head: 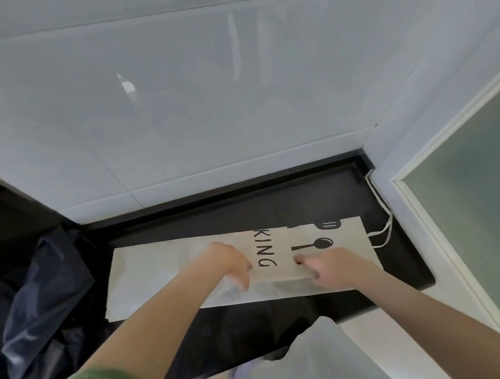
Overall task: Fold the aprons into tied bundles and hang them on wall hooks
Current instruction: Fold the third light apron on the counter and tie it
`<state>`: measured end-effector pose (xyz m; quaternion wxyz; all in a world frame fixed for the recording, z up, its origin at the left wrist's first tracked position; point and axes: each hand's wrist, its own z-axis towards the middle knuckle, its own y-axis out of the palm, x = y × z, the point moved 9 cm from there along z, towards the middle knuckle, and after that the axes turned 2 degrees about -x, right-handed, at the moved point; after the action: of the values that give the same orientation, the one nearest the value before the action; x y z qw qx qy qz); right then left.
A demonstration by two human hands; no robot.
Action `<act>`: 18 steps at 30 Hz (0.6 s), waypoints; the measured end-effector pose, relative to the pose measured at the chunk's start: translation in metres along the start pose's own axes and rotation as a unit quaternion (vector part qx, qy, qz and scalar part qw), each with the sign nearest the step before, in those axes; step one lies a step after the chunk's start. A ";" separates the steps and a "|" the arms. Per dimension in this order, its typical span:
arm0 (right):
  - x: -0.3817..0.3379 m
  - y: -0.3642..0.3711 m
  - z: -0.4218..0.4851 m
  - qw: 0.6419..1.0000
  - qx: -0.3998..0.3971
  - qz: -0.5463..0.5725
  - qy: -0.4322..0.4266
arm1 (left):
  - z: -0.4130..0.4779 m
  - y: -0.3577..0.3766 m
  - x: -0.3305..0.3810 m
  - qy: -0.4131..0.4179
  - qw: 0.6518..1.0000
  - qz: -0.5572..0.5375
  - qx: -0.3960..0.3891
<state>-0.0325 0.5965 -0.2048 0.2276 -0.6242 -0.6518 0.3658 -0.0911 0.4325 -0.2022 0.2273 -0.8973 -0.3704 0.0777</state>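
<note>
Far left of the apron point(165, 273), a dark plastic bag point(45, 290) slumps in a heap, out of play. The apron itself lies flat across the black worktop point(276, 211), folded into a long cream band. It looks thin, light and floppy, the sort of cotton that holds a crease only if pressed and slides easily on that glossy surface.

Moving in along the apron, the left hand point(229, 263) comes down at the near-left edge of the printed flap, fingers curled and pinching the cloth there. Across the lettering, the right hand point(329, 269) mirrors it, fingers bent round the flap's near-right edge, thumb tucked at the hem.

Good places to hold, I'd say. Doubled edges and corners give the firmest purchase, while the limp middle would just bunch up.

Off the apron's right end, the white strings point(382, 230) trail loose towards the corner. They are slack and will want gathering before any tying. Nearer than the apron, more pale cloth point(309, 366) hangs at the frame's bottom.
</note>
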 end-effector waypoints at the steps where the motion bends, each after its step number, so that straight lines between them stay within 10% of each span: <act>1: 0.001 0.013 -0.002 0.999 -0.048 -0.001 0.007 | 0.004 0.007 -0.001 -0.005 1.000 -0.018 -0.017; 8: 0.022 0.019 0.008 0.993 0.119 0.004 -0.002 | 0.014 -0.026 0.022 0.046 0.951 -0.015 0.305; 18: 0.044 0.063 0.036 0.997 0.058 -0.048 0.014 | 0.073 0.017 -0.005 -0.039 0.972 -0.055 0.226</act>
<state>-0.0243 0.6300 -0.2827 0.2897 -0.5826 -0.6555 0.3832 -0.1063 0.4437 -0.2745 0.4138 -0.7969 -0.4008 0.1817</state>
